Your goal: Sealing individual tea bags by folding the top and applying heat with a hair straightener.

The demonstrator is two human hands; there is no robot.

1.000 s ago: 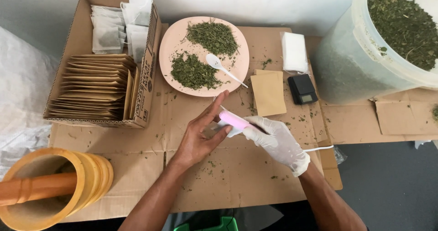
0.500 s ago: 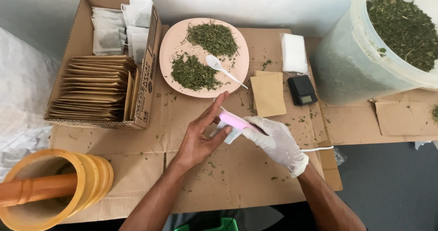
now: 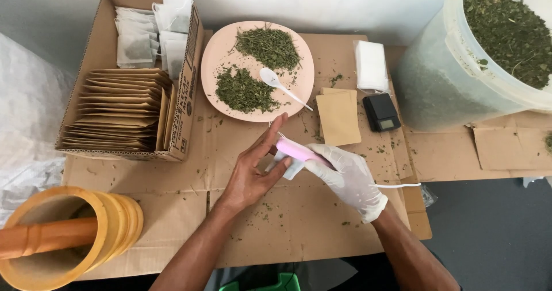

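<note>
Nothing much has shifted since the earlier frames: both hands sit where they were a second ago, over the middle of the flattened cardboard (image 3: pixel 172 210), and the pink device keeps its tilt. From the head view, we see our gloved right hand (image 3: pixel 348 179) wrapped around the pink handheld sealer (image 3: pixel 296 150), fingers closed on its body, a thin white cord (image 3: pixel 397 185) trailing off to the right. Our bare left hand (image 3: pixel 253 173) lies mostly flat with fingers extended, its fingertips pressing a small white filter bag (image 3: pixel 287 167) that sits under the sealer's front end, just below the pink plate (image 3: pixel 215 55) of dried green herb. We cannot tell whether the sealer's mouth is pressed down on the bag's edge, because the hands hide it. We judge the main risk to be the bare fingertips sitting so close to the sealing end, where heat could catch them. Loose herb crumbs scattered on the cardboard could get trapped in the seam and leave it open. The cord could snag on the cardboard's edge and tug the sealer off line. The white spoon (image 3: pixel 276 83) rests on the plate, apart from the hands, and the small black scale (image 3: pixel 381 111) lies beside a brown pouch (image 3: pixel 338 117).
</note>
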